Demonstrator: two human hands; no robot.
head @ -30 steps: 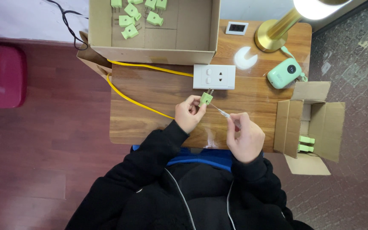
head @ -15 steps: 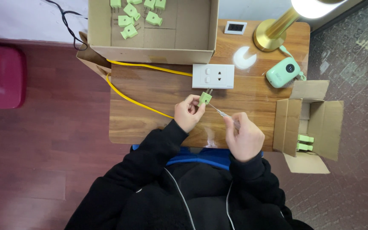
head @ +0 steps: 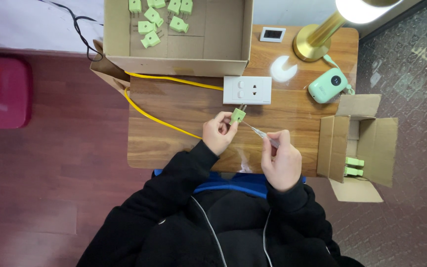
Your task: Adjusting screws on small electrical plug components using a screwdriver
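Note:
My left hand [head: 217, 134] pinches a small green plug [head: 237, 115] with two metal prongs, held just below a white socket plate [head: 247, 90] on the wooden table [head: 174, 143]. My right hand [head: 282, 160] grips a thin screwdriver [head: 259, 132] whose tip points up-left and meets the green plug. A yellow cable [head: 159, 118] runs from the socket plate across the table towards my left hand.
A large open cardboard box [head: 228, 34] at the back holds several green plugs [head: 155, 20]. A smaller open box [head: 359, 143] at the right holds two green plugs. A brass lamp [head: 317, 42], a mint green device [head: 327, 85] and a red bin [head: 1, 91] are nearby.

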